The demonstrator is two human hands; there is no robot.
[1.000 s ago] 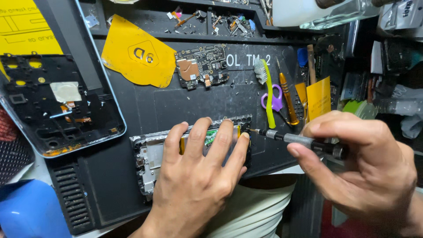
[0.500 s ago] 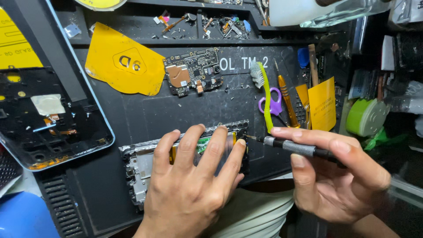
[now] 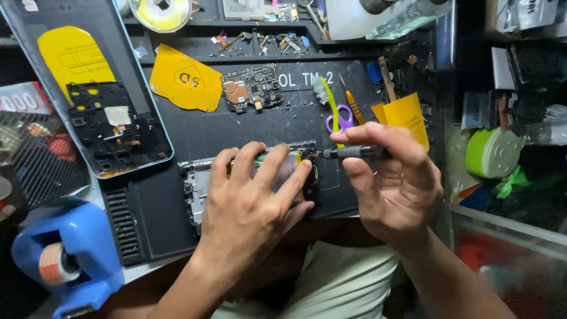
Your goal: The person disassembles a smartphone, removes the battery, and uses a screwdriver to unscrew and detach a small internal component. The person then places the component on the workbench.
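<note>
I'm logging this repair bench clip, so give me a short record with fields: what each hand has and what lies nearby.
left hand: pressed flat on the opened phone
right hand: fingers pinch a screwdriver, tip at the phone's right end
surface: black work mat
behind phone: circuit board, yellow pry card
left side: phone back cover, blue tape dispenser

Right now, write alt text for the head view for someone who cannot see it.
A left hand presses flat on an opened phone frame on a black work mat, while the right hand holds a thin screwdriver with its tip at the frame's upper right edge. A circuit board and yellow plastic sheet lie beyond.
</note>
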